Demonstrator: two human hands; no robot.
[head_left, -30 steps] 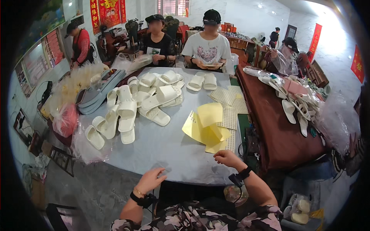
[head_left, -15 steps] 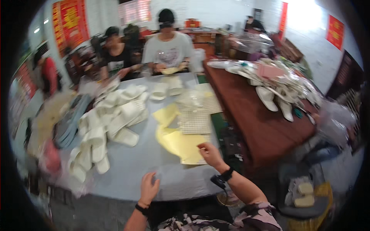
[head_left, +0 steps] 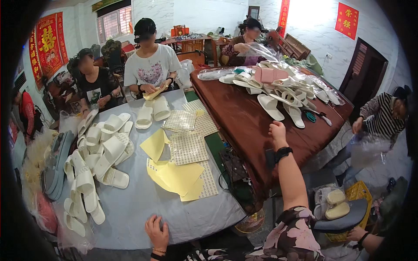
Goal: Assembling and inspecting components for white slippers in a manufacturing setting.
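Note:
My left hand (head_left: 156,232) rests at the front edge of the grey-covered table, fingers apart and holding nothing visible. My right arm reaches out over the brown-covered table; my right hand (head_left: 278,134) hovers with its fingers curled in, and whether anything is inside them is hidden. Just beyond it lie white slippers (head_left: 270,107), part of a heaped pile with a pink slipper (head_left: 271,75) on top. Between my hands, sheets of small printed stickers (head_left: 188,148) and yellow backing paper (head_left: 172,176) lie on the grey table.
White slippers (head_left: 85,180) are heaped on the grey table's left side. A person in a white shirt (head_left: 152,65) handles yellow paper across from me. Scissors (head_left: 310,116) lie by the brown table's pile. A stool (head_left: 344,222) and yellow crate (head_left: 359,193) stand at right.
My right hand has moved off the yellow paper, going right and forward over the brown table. The view has turned right. My left hand has settled lower, at the table's front edge.

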